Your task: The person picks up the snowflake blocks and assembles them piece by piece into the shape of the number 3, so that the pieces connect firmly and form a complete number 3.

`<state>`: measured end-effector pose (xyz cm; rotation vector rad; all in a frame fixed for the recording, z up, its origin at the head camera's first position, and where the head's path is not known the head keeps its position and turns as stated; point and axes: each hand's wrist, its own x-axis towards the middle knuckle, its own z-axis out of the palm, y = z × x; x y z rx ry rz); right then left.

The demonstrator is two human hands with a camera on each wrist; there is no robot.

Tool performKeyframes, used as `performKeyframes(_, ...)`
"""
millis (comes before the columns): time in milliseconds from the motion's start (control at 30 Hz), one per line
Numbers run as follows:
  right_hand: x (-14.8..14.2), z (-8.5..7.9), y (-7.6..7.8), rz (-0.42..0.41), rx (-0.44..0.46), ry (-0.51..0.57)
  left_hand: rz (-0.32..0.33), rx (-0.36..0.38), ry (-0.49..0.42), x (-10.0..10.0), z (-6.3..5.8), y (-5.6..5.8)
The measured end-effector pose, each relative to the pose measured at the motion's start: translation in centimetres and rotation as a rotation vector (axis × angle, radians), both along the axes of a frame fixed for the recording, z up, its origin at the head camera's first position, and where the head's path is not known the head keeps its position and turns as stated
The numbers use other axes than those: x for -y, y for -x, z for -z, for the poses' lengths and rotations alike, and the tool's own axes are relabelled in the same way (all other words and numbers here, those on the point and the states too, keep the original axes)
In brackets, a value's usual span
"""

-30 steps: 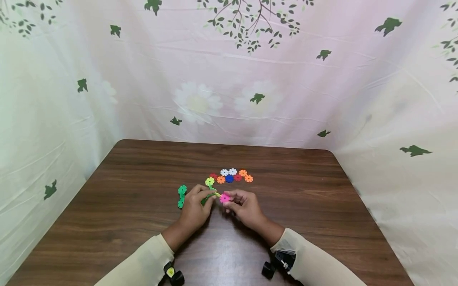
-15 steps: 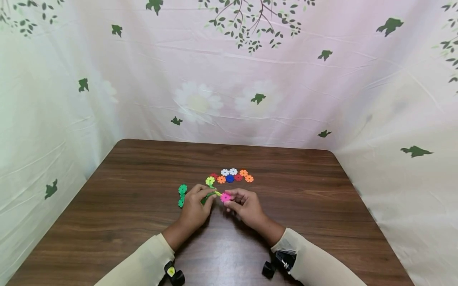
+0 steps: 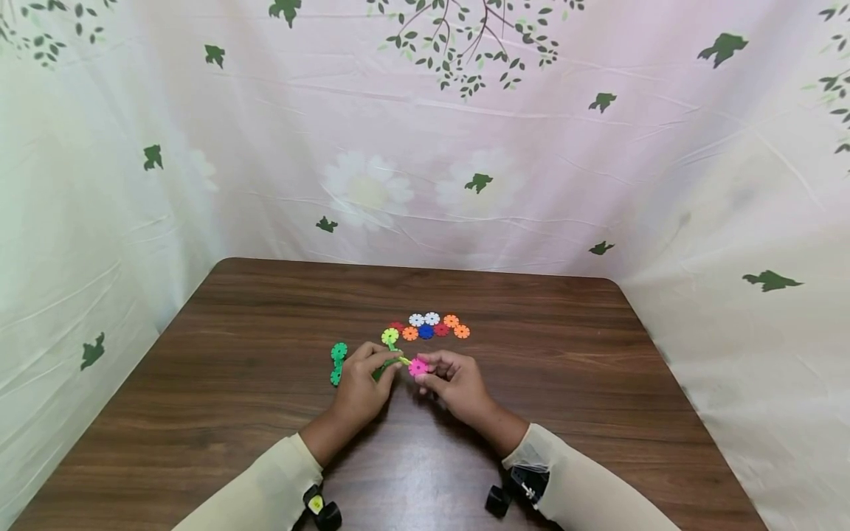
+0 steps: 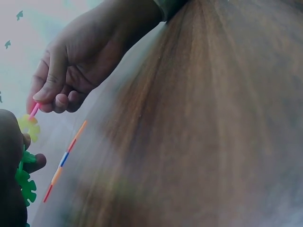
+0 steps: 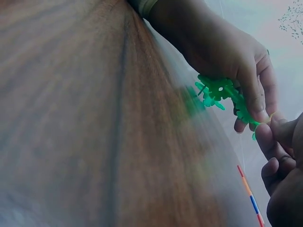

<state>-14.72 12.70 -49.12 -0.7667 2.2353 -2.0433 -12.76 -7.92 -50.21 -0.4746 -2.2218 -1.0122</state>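
Observation:
Above the middle of the table, both hands meet at a chain of notched, flower-shaped interlocking discs. My left hand (image 3: 361, 380) pinches the chain at a yellow disc (image 4: 31, 130), with green discs (image 5: 218, 90) linked behind its fingers. A pink disc (image 3: 418, 367) sits between the thumb and fingers of my right hand (image 3: 458, 387). It meets the yellow disc edge to edge, turned at an angle to it. More green discs (image 3: 338, 352) show left of my left hand, and a yellow-green disc (image 3: 389, 336) stands out beyond its fingertips. The left palm hides part of the chain.
Just beyond the hands, loose discs lie flat in two short rows, among them a blue disc (image 3: 426, 332), a white disc (image 3: 432, 318) and an orange disc (image 3: 461, 332). The brown wooden table (image 3: 564, 354) ends at a printed cloth backdrop (image 3: 425, 147).

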Motion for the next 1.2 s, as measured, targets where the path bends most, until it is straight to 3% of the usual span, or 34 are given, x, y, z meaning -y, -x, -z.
performKeyframes(433, 0.1, -0.1, -0.1, -0.009, -0.012, 0.01, 0.055, -0.091, 0.033, 0.0, -0.1, 0.0)
performKeyframes(667, 0.3, 0.2, 0.0, 0.01, 0.01, -0.002, 0.025, -0.102, 0.028, -0.1, 0.1, 0.3)
performKeyframes(967, 0.2, 0.8, 0.4, -0.014, -0.023, -0.016, -0.035, -0.051, 0.051, -0.2, 0.5, 0.1)
performKeyframes(1200, 0.1, 0.8, 0.6, -0.035, 0.015, 0.015, -0.035, -0.094, 0.079, 0.0, 1.0, 0.5)
